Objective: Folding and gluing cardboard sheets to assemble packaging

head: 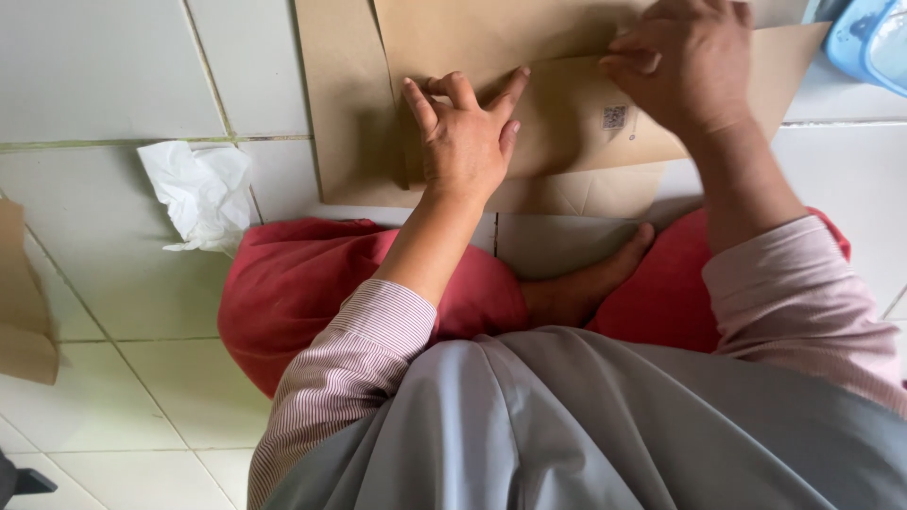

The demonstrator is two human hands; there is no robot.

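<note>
White tissue (200, 194), crumpled, lies on the tiled floor (104, 71) well to the left of the left hand (463, 142) and plays no part in the fold. Brown paper sheet (567, 113) lies flat on the floor directly under both hands, ahead of the crossed legs in red trousers (302, 283). The left grip is apart: fingers spread and pressed flat on the folded panel, palm down, holding nothing. To its right, the right hand (685, 61) has its fingertips drawn together, pinching or pressing along the folded edge; whether paper is caught between them cannot be told. For a clean crease, the judgement is to keep the left palm weighted so the layers do not slide, align the upper edge with the layer beneath, then run the right fingertips outward along the fold with steady pressure. A blue plastic container (869, 38) sits beyond the right hand, apart from the paper.
</note>
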